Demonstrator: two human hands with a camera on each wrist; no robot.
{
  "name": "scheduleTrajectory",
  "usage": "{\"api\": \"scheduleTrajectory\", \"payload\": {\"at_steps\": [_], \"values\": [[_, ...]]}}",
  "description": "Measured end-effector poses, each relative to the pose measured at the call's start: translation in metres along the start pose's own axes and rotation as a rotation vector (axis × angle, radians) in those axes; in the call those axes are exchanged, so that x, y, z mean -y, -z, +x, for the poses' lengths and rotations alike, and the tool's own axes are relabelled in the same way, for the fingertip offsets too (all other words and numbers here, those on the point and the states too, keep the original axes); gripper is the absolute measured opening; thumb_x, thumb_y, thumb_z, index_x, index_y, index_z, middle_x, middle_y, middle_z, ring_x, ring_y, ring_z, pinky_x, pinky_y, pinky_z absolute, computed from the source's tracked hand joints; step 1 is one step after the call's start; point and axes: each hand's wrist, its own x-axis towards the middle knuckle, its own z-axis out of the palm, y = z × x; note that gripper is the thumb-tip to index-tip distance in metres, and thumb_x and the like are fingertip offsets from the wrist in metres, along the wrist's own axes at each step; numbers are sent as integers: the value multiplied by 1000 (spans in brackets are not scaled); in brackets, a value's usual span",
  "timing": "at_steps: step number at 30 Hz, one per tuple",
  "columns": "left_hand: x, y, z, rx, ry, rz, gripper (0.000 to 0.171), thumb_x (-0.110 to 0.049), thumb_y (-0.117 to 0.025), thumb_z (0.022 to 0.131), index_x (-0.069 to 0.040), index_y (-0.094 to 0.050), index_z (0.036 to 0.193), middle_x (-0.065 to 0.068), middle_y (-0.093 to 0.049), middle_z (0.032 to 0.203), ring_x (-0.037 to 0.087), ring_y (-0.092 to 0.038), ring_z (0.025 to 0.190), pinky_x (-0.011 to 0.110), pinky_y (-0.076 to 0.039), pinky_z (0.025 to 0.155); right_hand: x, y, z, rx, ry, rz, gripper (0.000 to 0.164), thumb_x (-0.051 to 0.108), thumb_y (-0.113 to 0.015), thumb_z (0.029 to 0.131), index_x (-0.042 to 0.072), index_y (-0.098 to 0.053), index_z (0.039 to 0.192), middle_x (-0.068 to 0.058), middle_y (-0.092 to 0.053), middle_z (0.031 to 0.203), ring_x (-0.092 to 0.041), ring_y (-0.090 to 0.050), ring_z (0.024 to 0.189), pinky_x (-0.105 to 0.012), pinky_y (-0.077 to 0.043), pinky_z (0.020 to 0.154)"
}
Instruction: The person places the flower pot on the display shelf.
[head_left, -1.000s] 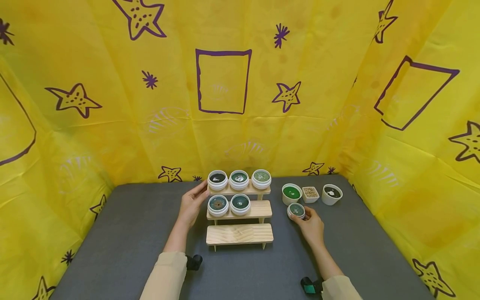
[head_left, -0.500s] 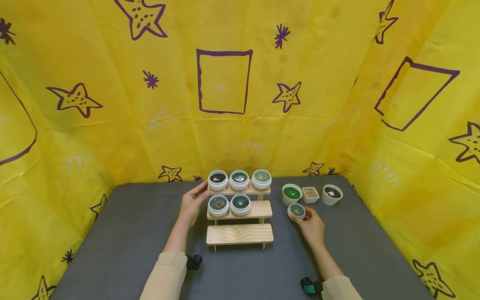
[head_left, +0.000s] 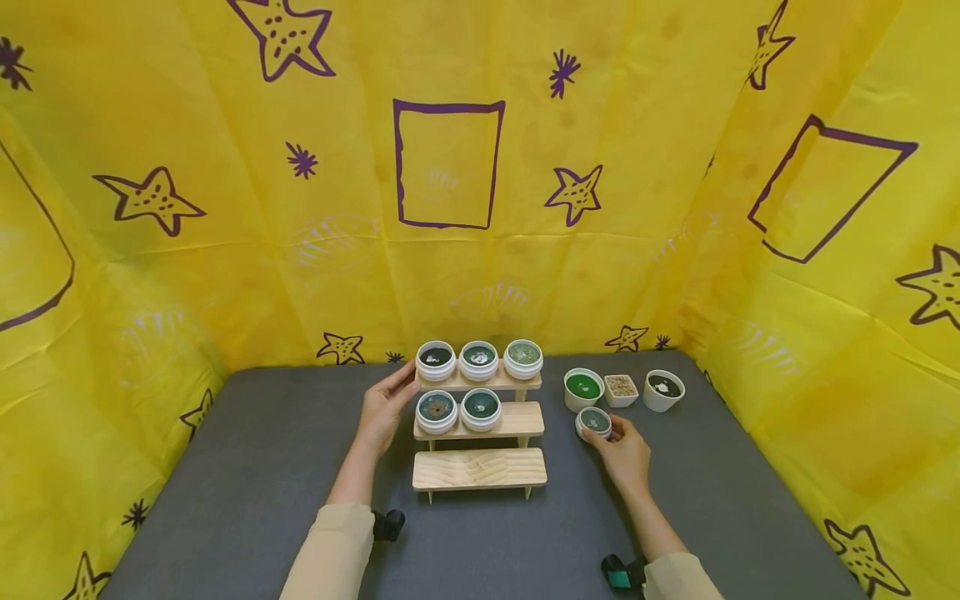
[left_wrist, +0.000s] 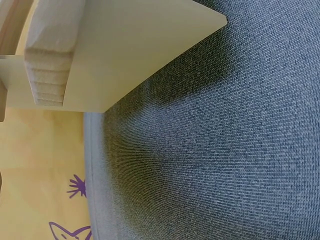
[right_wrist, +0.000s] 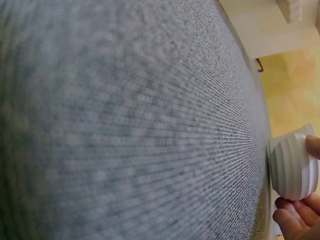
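Observation:
In the head view my left hand [head_left: 383,412] grips the left end of the top shelf of a three-tier wooden stand [head_left: 480,468], beside a white ribbed bowl [head_left: 436,372]. The left wrist view has the stand's pale side panel [left_wrist: 135,45] close up, with the hand itself out of sight. My right hand [head_left: 626,458] pinches a small white ribbed bowl [head_left: 594,423] with grey-green contents between thumb and fingers, right of the stand. Seen from the right wrist, this bowl sits low by the grey cloth; whether it touches is unclear.
Several similar bowls stand on the upper two tiers, including a teal one [head_left: 481,408]. Behind the right hand are a cup of green liquid [head_left: 583,387], a square dish of grains [head_left: 621,389] and a cup with dark contents [head_left: 663,390]. Yellow patterned cloth [head_left: 480,275] encloses the table.

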Motion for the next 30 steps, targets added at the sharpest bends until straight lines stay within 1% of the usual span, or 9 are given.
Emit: {"api": "scheduleTrajectory", "payload": {"at_steps": [3, 7, 14, 18, 20, 22, 24, 26, 30], "values": [[0, 0, 0, -1, -8, 7, 50, 5, -60, 93, 8, -47, 141, 3, -61, 135, -8, -62, 109, 11, -51, 97, 2, 1, 0, 1, -6, 6, 53, 23, -82, 79, -3, -63, 121, -27, -71, 112, -36, -71, 103, -12, -48, 71], [0, -1, -1, -3, -17, 4, 49, 5, -60, 93, 9, -47, 140, -6, -64, 126, -8, -62, 108, 11, -51, 97, 6, 1, 1, -3, -1, 15, 53, 23, -82, 79, -3, -63, 122, -27, -71, 113, -36, -71, 104, -9, -48, 71], [-1, -1, 0, -9, -12, 7, 50, 5, -61, 93, 9, -47, 141, -3, -63, 130, -8, -62, 107, 10, -51, 96, 13, 3, 4, -33, 14, 22, 53, 23, -84, 77, -1, -65, 120, -25, -72, 110, -34, -71, 101, -13, -49, 74], [-1, -1, -1, -13, 2, -17, 50, 7, -59, 93, 9, -46, 141, -11, -66, 121, -8, -62, 107, 10, -51, 97, 20, 6, 4, -43, 25, 49, 51, 24, -85, 75, 1, -67, 117, -22, -73, 110, -33, -71, 102, -8, -47, 75], [-1, -1, -1, -9, 3, -27, 50, 7, -58, 93, 9, -46, 141, -16, -66, 116, -8, -62, 108, 10, -51, 97, 25, 8, 3, -38, 28, 71, 50, 24, -86, 75, 2, -67, 117, -22, -73, 111, -33, -71, 103, -7, -49, 76], [-1, 0, -1, -7, 3, -30, 50, 8, -58, 93, 10, -45, 141, -18, -66, 113, -8, -62, 108, 10, -51, 97, 32, 10, 1, -26, 25, 86, 52, 24, -86, 75, 3, -67, 118, -21, -73, 113, -32, -70, 105, -13, -56, 80], [-1, 0, -1, -8, 4, -32, 50, 8, -58, 93, 10, -45, 141, -20, -67, 111, -8, -62, 107, 10, -51, 96, 40, 12, -1, -8, 25, 99, 54, 24, -86, 76, 2, -66, 121, -22, -72, 115, -32, -70, 107, -25, -60, 86], [0, 0, -1, -9, 1, -28, 50, 8, -58, 93, 10, -45, 141, -20, -67, 110, -9, -62, 107, 10, -51, 96, 48, 13, -3, 11, 27, 123, 56, 23, -86, 76, 1, -65, 123, -23, -71, 117, -33, -69, 109, -37, -60, 92], [1, -1, 0, -8, 0, -27, 50, 7, -59, 93, 10, -46, 141, -20, -67, 111, -8, -62, 107, 10, -51, 96, 64, 16, -9, 36, 48, 166, 58, 20, -86, 75, 0, -64, 124, -23, -70, 119, -33, -68, 111, -43, -57, 97]]}}
